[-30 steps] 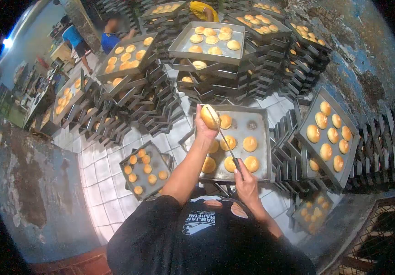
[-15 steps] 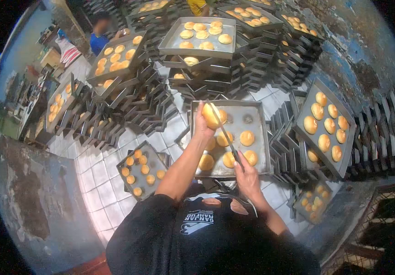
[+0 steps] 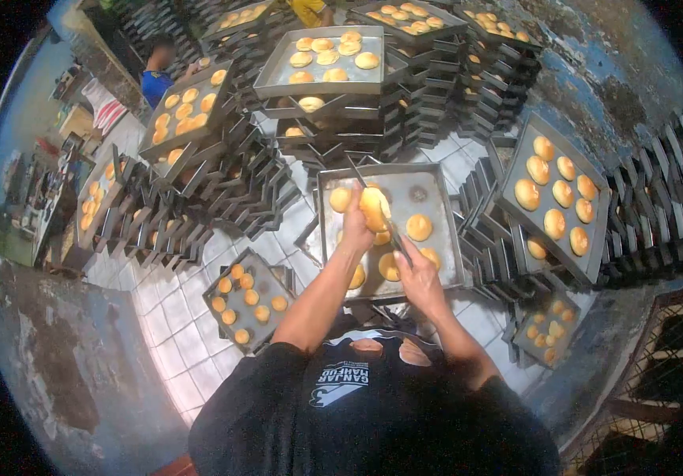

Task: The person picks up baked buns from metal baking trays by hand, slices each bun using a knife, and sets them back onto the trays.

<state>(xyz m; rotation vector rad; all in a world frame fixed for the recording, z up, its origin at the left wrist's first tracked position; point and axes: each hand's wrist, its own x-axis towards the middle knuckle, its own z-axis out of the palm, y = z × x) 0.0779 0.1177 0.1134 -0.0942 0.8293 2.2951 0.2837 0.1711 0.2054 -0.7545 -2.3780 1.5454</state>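
My left hand (image 3: 356,228) grips a round golden bun (image 3: 372,209) above a metal baking tray (image 3: 436,279). In my right hand (image 3: 422,282) is a long thin knife (image 3: 400,247), held by its handle and pointing away from me. Its blade runs into the bun, and the tip sticks out on the far side. A pale strip shows along the bun's right side, where the blade enters. Several more buns, including one at the right (image 3: 419,227), lie in the tray, some partly hidden by my hands.
Tall stacks of trays surround me, with bun-filled top trays ahead (image 3: 264,89), at the left (image 3: 145,152) and at the right (image 3: 595,274). A lower tray of buns (image 3: 260,265) sits by my left arm. Another person (image 3: 156,83) is at the back left.
The knife has gone from lying along the bun's side to cutting into it, and pale crumb now shows. The bun and both hands are slightly lower relative to the tray. The view has shifted a little.
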